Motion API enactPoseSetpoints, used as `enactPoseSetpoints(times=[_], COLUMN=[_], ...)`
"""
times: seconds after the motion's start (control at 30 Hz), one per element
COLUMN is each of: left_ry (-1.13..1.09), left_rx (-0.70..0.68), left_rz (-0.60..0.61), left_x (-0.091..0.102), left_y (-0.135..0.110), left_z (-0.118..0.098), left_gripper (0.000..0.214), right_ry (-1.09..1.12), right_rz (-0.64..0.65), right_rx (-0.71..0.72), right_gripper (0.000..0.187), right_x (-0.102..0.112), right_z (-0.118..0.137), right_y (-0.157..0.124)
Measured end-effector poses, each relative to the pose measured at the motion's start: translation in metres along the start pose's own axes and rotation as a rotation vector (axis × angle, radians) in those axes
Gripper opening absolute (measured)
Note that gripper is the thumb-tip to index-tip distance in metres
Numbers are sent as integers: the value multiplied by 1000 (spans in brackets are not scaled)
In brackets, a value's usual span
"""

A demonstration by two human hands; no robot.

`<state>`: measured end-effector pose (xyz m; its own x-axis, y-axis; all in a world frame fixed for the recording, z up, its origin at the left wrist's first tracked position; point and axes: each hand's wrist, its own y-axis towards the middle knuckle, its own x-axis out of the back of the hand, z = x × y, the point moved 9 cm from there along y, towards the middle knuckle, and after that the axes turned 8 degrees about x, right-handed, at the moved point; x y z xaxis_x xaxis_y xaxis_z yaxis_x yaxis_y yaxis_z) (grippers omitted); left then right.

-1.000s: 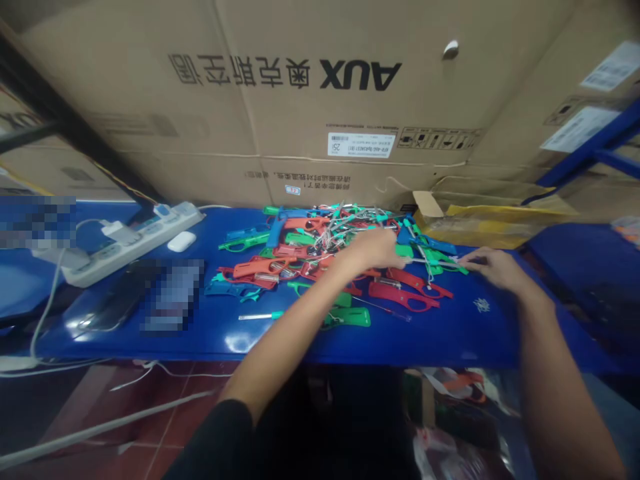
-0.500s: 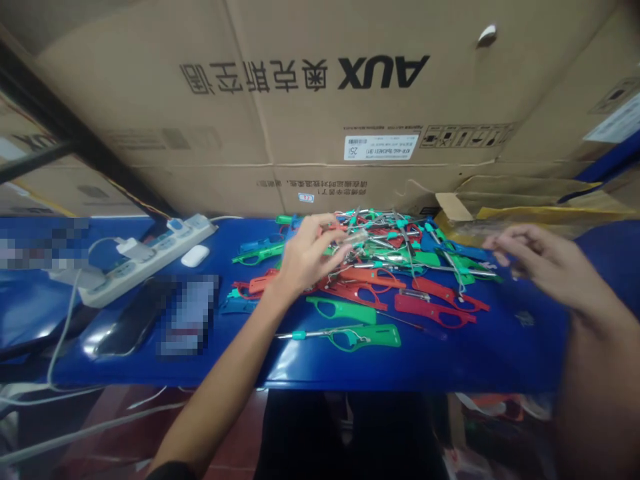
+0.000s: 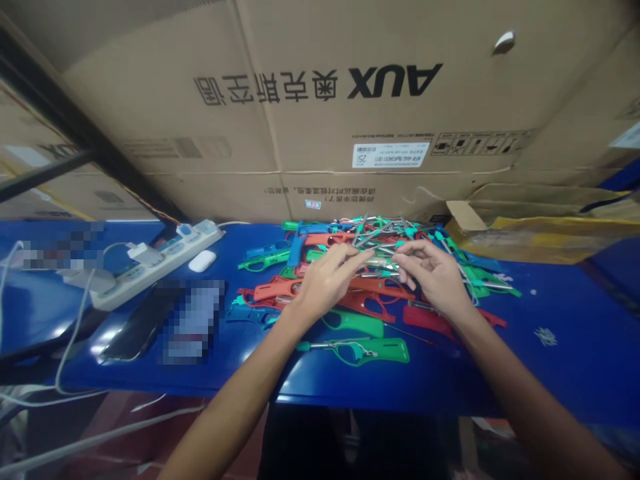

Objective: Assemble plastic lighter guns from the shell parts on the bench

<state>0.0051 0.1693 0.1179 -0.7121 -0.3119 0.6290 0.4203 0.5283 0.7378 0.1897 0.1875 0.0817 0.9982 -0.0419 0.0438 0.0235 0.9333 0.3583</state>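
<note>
- Over the middle of the blue table (image 3: pixel 500 363), both hands sit close together above a heap of plastic handles (image 3: pixel 273 290).
- Left hand (image 3: pixel 323 283) and right hand (image 3: pixel 437 280) look to be pinching one metal rod (image 3: pixel 383 262) between their fingers, though it's kinda blurry.
- The rod is probably light, stiff and slick, so best held near its ends.

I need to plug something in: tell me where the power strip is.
Head view: the white power strip lies on the blue table's left side, beside a small white oval case.
</note>
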Motion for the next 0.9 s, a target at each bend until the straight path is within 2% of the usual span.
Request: enactPoseSetpoints(times=[0.13,0.27,0.4,0.63,0.9], left_ry=[-14,-5,26,77,50], left_rx=[19,0,-28,-25,-41], left_rz=[-14,19,18,43,-17], left_x=[3,-4,-8,-12,-9], left_y=[-1,-4,-6,-7,-3], left_z=[3,2,1,3,0], left_gripper=[27,27,25,27,23], right_ry=[24,74,104,88,78], right_rz=[39,85,98,61,15], right_rx=[-16,-63,-51,-12,9], right_gripper=[29,25,20,28,28], right_x=[-9,-18,-18,-18,-13], right_z=[5,-1,-2,9,9], right_y=[-3,-6,-8,-10,-11])
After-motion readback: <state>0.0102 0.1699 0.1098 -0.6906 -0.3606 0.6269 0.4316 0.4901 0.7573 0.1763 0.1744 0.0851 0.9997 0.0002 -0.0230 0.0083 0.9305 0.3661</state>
